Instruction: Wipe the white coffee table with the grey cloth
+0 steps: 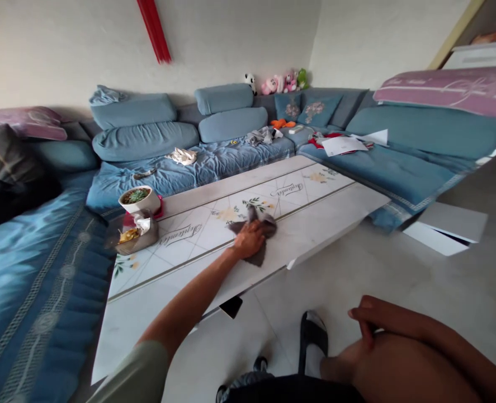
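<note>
My left hand presses a dark grey cloth onto the white coffee table, near its middle. The fingers are closed over the cloth, which spreads out on several sides of the hand. A printed runner pattern with flowers and lettering lies under and beyond it. My right hand rests at my bent knee, away from the table. Nothing is in it, and its visible fingers are apart, one pointing left and others hanging down.
At the table's left end stand a white pot with a succulent and a clear container with food scraps. A blue sofa wraps around behind, with papers on it. A white box lies on the floor at right.
</note>
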`<act>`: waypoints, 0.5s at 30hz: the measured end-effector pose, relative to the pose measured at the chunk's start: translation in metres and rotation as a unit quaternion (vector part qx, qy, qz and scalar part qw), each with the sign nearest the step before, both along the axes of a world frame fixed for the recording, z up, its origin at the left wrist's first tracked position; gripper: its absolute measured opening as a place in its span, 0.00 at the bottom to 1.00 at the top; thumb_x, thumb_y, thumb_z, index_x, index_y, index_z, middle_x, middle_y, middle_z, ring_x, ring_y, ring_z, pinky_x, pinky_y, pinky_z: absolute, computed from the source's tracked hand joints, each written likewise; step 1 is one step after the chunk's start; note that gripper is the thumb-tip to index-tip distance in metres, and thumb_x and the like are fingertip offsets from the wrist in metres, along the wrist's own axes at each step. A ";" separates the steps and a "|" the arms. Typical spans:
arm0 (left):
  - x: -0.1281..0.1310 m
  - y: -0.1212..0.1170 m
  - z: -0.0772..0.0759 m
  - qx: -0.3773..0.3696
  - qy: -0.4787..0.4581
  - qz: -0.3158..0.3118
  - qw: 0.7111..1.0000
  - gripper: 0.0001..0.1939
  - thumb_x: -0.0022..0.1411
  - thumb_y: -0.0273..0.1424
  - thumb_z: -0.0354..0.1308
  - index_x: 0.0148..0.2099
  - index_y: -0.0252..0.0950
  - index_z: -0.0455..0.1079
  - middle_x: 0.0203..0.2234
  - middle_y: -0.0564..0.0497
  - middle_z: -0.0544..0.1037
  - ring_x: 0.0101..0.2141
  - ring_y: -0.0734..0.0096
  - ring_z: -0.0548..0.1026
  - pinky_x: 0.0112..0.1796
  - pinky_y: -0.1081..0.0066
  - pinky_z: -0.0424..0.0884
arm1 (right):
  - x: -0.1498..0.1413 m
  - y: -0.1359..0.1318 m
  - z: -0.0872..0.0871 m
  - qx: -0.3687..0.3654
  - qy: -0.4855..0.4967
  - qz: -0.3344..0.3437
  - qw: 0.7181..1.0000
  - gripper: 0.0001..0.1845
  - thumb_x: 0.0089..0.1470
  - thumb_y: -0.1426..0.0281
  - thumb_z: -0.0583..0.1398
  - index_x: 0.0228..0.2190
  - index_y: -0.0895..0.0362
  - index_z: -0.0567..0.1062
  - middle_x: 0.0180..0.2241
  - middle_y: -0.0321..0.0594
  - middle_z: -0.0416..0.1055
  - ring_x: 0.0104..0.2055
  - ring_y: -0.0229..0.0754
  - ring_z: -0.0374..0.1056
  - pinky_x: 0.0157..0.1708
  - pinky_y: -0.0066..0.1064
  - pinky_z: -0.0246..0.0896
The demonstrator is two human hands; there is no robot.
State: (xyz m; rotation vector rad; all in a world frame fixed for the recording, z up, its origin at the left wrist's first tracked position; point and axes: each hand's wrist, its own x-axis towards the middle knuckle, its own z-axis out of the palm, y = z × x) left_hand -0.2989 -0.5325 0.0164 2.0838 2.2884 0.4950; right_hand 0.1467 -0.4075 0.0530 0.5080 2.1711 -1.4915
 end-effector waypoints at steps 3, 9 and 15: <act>0.044 -0.036 -0.013 -0.004 0.004 -0.141 0.990 0.28 0.84 0.36 0.51 0.78 0.35 0.67 0.77 0.36 0.68 0.78 0.48 0.63 0.78 0.43 0.59 | -0.018 -0.008 0.012 -0.021 0.006 0.004 1.000 0.40 0.68 0.42 0.54 0.25 0.57 0.90 0.25 0.51 0.80 0.36 0.57 0.77 0.54 0.50 0.69; 0.034 -0.186 -0.027 -0.008 0.034 -0.117 0.993 0.30 0.86 0.39 0.48 0.83 0.40 0.59 0.80 0.36 0.61 0.79 0.43 0.61 0.75 0.39 0.66 | -0.042 0.005 0.010 -0.014 0.006 0.034 0.999 0.37 0.70 0.48 0.53 0.29 0.58 0.91 0.30 0.50 0.82 0.35 0.49 0.72 0.52 0.43 0.66; 0.042 -0.174 -0.033 -0.025 0.050 -0.044 0.997 0.29 0.87 0.39 0.48 0.83 0.41 0.61 0.79 0.36 0.64 0.78 0.42 0.62 0.74 0.37 0.67 | -0.047 0.018 0.006 -0.051 0.000 0.048 0.998 0.37 0.72 0.51 0.53 0.27 0.58 0.90 0.28 0.48 0.81 0.33 0.47 0.68 0.50 0.42 0.64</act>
